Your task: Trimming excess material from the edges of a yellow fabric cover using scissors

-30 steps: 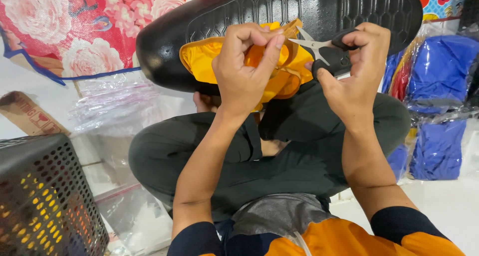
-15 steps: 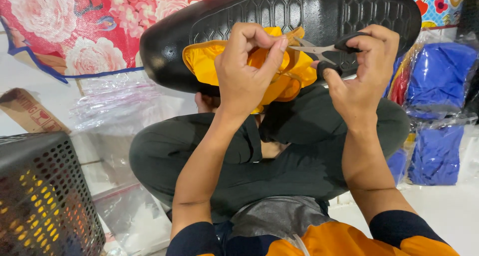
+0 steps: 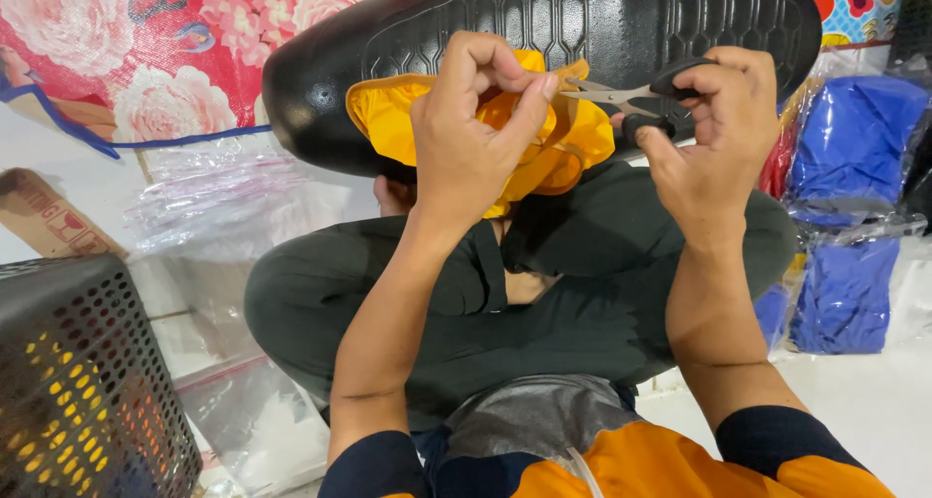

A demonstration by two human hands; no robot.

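Observation:
My left hand (image 3: 476, 129) pinches a bunched yellow fabric piece (image 3: 393, 119) between thumb and fingers, held up in front of a large black shoe sole (image 3: 582, 22). My right hand (image 3: 714, 134) grips small scissors (image 3: 621, 95) with black handles; the metal blades point left and touch the yellow fabric near my left fingertips. Below both hands lie my crossed legs in dark trousers (image 3: 582, 294). Part of the fabric is hidden behind my left hand.
A black perforated basket (image 3: 87, 381) with yellow items inside stands at the lower left. Clear plastic bags (image 3: 214, 207) lie on the white floor at left. Blue packed goods (image 3: 854, 216) are stacked at the right. A floral red sheet (image 3: 126, 42) lies behind.
The scissors have shifted slightly, blades now closer together at the fabric's edge. My left hand has kept its pinch on the yellow fabric.

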